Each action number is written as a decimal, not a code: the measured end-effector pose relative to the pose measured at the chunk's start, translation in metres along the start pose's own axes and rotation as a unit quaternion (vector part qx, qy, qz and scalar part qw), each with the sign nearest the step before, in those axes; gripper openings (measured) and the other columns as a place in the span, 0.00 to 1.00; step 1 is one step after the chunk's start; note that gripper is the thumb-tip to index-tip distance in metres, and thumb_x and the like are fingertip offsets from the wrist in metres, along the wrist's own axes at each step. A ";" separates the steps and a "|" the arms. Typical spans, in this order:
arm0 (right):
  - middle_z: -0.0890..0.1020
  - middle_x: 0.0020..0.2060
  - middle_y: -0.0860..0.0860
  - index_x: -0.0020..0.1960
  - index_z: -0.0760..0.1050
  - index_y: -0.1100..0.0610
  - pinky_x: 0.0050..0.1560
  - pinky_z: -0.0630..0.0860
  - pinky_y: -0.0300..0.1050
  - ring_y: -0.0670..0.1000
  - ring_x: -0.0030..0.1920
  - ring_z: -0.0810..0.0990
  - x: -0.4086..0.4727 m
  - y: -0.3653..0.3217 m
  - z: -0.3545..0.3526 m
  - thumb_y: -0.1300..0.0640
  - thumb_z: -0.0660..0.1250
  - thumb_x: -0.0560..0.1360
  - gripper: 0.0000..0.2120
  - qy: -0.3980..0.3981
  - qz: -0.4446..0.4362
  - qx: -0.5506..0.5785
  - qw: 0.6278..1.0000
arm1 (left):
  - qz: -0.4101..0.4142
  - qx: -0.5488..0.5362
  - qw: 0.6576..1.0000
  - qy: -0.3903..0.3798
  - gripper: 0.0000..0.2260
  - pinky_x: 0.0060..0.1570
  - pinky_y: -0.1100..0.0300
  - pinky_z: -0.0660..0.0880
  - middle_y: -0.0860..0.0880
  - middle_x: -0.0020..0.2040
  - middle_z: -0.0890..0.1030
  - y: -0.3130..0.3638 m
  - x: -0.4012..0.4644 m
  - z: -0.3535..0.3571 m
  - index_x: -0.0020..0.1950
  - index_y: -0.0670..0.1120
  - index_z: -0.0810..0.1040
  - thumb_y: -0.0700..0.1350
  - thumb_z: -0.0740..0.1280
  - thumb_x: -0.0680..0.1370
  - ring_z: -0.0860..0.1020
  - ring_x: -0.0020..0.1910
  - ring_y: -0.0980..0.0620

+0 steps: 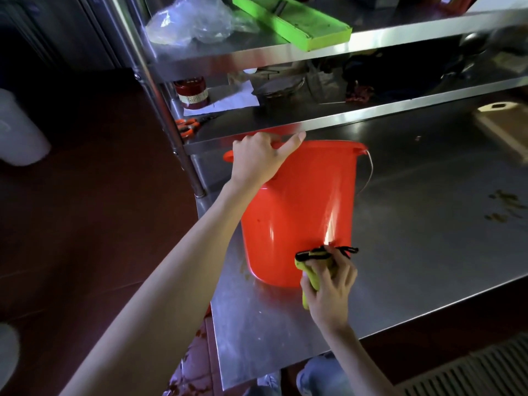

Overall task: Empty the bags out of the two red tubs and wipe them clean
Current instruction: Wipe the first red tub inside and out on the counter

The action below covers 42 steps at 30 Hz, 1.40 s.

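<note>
On the brushed steel table (pixel 428 224), the glossy red plastic tub (pixel 297 212) stands upright, left hand (pixel 257 158) gripping its rim, right hand (pixel 331 287) clutching a yellow cloth (pixel 311 264) against its near wall.

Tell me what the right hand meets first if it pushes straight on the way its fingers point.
The right hand, gripping the yellow cloth, points up at the red tub's lower wall. The cloth probably meets that wall first; it looks at or near contact already.

I stand at a shiny metal table (pixel 414 224). Metal shelves (pixel 328 51) rise over it on a round post (pixel 160 104). The floor (pixel 94 195) is dark red. A grate (pixel 471 370) sits low on my right.
</note>
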State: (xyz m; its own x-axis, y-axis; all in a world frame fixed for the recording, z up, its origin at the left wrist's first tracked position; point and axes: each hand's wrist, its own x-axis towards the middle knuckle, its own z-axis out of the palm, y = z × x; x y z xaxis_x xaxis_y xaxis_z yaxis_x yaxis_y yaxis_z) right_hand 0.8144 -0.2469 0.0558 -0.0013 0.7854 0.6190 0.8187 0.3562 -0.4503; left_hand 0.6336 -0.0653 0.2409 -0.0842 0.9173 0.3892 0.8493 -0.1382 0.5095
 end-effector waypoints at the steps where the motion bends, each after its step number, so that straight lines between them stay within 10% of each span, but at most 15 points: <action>1: 0.71 0.68 0.57 0.57 0.75 0.43 0.60 0.72 0.63 0.62 0.63 0.72 0.013 -0.001 0.000 0.56 0.69 0.75 0.13 0.009 -0.001 -0.001 1.000 | 0.000 -0.005 1.000 -0.003 0.29 0.59 0.45 0.75 0.56 0.24 0.70 0.000 -0.001 -0.002 0.25 0.55 0.66 0.73 0.62 0.78 0.74 0.31 0.52; 12: 0.73 0.73 0.49 0.48 0.78 0.54 0.61 0.70 0.56 0.60 0.62 0.73 0.196 -0.049 -0.013 0.55 0.72 0.72 0.07 0.074 -0.021 0.021 0.997 | 0.005 0.004 1.000 0.007 0.30 0.51 0.47 0.75 0.52 0.27 0.71 0.000 -0.026 -0.021 0.27 0.52 0.64 0.73 0.60 0.78 0.79 0.36 0.44; 19: 0.77 0.66 0.49 0.51 0.75 0.57 0.67 0.65 0.61 0.61 0.62 0.74 0.180 -0.032 -0.009 0.59 0.72 0.74 0.09 0.080 -0.015 0.073 0.994 | 0.150 -0.117 0.982 -0.024 0.22 0.31 0.56 0.63 0.52 0.27 0.68 -0.032 -0.023 -0.048 0.32 0.50 0.69 0.52 0.66 0.85 0.66 0.26 0.53; 27: 0.73 0.61 0.56 0.45 0.81 0.55 0.61 0.73 0.55 0.57 0.60 0.72 0.196 -0.058 -0.003 0.58 0.75 0.71 0.05 0.125 0.047 0.103 0.986 | 0.074 -0.072 0.995 -0.008 0.31 0.36 0.54 0.69 0.50 0.27 0.74 -0.051 -0.019 -0.034 0.33 0.46 0.75 0.70 0.60 0.81 0.74 0.29 0.52; 39: 0.77 0.55 0.54 0.47 0.83 0.41 0.49 0.75 0.54 0.58 0.50 0.76 0.064 -0.046 0.015 0.58 0.77 0.69 0.13 0.021 0.011 0.021 0.999 | 0.025 -0.069 0.997 0.009 0.27 0.53 0.47 0.78 0.58 0.26 0.71 -0.039 0.008 -0.020 0.26 0.55 0.66 0.70 0.64 0.79 0.73 0.34 0.56; 42: 0.75 0.55 0.53 0.47 0.85 0.42 0.60 0.71 0.46 0.59 0.52 0.76 0.086 -0.043 0.012 0.57 0.78 0.68 0.12 -0.001 -0.007 0.040 0.999 | 0.038 -0.061 0.997 0.015 0.26 0.58 0.46 0.75 0.59 0.27 0.71 -0.033 0.005 -0.016 0.26 0.58 0.65 0.70 0.64 0.79 0.74 0.38 0.54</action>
State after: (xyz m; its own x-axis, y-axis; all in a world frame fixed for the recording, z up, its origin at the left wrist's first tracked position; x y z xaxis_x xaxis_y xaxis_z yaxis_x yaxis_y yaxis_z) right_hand 0.7722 -0.1882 0.1206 -0.0137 0.7809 0.6245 0.7707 0.4062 -0.4909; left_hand 0.5965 -0.0616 0.2383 -0.0383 0.8910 0.4525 0.7845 -0.2537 0.5659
